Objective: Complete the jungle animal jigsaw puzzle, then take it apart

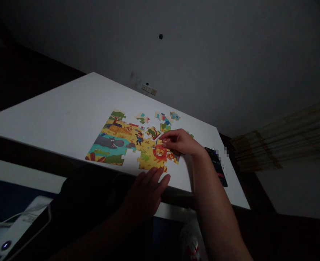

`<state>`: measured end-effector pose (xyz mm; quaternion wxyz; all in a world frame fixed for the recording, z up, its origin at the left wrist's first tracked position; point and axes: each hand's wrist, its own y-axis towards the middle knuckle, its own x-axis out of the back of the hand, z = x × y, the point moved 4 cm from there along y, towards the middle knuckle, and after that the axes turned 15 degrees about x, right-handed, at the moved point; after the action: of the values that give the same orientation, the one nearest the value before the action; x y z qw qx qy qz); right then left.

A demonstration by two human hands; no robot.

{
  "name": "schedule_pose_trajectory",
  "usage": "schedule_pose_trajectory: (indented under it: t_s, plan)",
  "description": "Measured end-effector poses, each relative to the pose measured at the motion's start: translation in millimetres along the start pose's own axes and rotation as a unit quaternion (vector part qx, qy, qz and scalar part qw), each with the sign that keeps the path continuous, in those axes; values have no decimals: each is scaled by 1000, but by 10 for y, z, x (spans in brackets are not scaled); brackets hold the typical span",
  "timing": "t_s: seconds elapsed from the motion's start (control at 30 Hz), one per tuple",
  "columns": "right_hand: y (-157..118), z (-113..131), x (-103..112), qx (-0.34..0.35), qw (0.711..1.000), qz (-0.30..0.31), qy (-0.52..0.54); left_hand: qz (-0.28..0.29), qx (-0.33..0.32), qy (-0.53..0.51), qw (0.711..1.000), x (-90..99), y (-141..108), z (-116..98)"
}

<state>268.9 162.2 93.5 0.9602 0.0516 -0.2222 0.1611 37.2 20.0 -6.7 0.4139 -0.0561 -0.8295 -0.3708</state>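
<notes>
A partly joined jigsaw puzzle (113,141) with a hippo, a leopard and a lion lies on the white table (64,105). A gap shows in its lower edge, left of the lion section. My right hand (183,140) reaches over the lion section (160,152), thumb and fingers pinched on a puzzle piece (163,143) at its top, mostly covered by the fingers. My left hand (149,185) rests at the table's near edge, fingers stretched out, fingertips by the puzzle's lower border. Loose puzzle pieces (142,118) lie beyond the joined part, one (153,132) close to my right fingertips.
A dark phone (216,166) lies right of my right forearm. More loose pieces (175,116) sit toward the table's far edge. Behind stands a grey wall with a socket strip (149,89). A white device with a cable (21,228) is at the lower left, below the tabletop.
</notes>
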Motion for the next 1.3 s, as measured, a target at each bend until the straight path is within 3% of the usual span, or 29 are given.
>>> schedule_pose_trajectory:
  t_s: [0.17, 0.43, 0.6, 0.67, 0.83, 0.9, 0.97, 1.07, 1.13, 1.3]
  plan:
    - [0, 16, 3, 15, 1000, 9, -20, -9, 5, 0, 1000, -16, -12, 0]
    - [77, 77, 10, 84, 984, 38, -153, 9, 5, 6, 1000, -16, -27, 5]
    - [73, 93, 3, 86, 981, 43, -168, 9, 0, 0, 1000, -23, -30, 7]
    - [58, 65, 46, 74, 982, 20, -172, 7, 3, -1, 1000, -29, -30, 12]
    - [-13, -60, 356, 32, 963, -150, -221, 6, 7, -5, 1000, -8, -27, -11]
    - [-52, -89, 453, 20, 953, -177, -246, 15, 12, -13, 1000, 71, 16, -43]
    - [-95, -98, 482, 0, 958, -149, -246, 42, 20, -26, 999, 196, 113, -81]
    - [-188, -56, 400, -38, 981, -35, -189, 89, 32, -42, 995, 404, 363, -112]
    - [-258, 16, 318, -50, 984, 30, -166, 86, 29, -42, 995, 505, 566, -101]
    - [-323, 155, 209, -32, 973, 62, -222, 103, -8, -20, 994, 431, 907, 6]
